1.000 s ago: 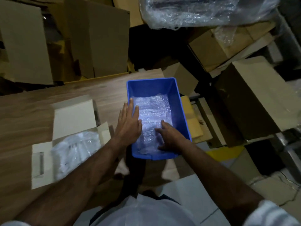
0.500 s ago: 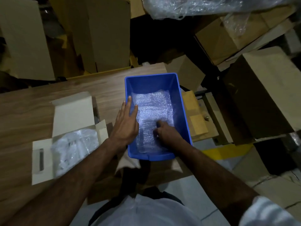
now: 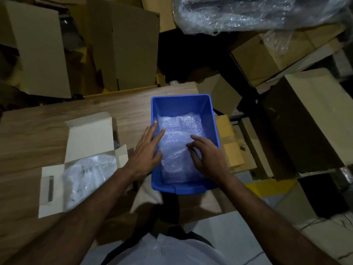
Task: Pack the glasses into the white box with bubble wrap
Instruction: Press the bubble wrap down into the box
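Observation:
A blue plastic bin (image 3: pixel 210 111) stands at the wooden table's right end, with bubble wrap sheets (image 3: pixel 179 134) lying inside it. My left hand (image 3: pixel 148 152) rests flat over the bin's left rim, fingers straight and reaching onto the wrap. My right hand (image 3: pixel 207 155) is inside the bin with its fingers curled down onto the wrap. To the left lies the open white box (image 3: pixel 89 136), lid flap raised, with a bubble-wrapped bundle (image 3: pixel 86 176) in it. No bare glasses show.
The wooden table (image 3: pixel 34 134) stretches left of the box. Brown cardboard boxes (image 3: pixel 305 119) crowd the floor to the right and the back. A big roll of bubble wrap (image 3: pixel 248 12) lies at the top right.
My right hand has lifted slightly off the wrap in the bin and its fingers have curled. The left hand has slid a little further onto the wrap. The camera view shifted slightly.

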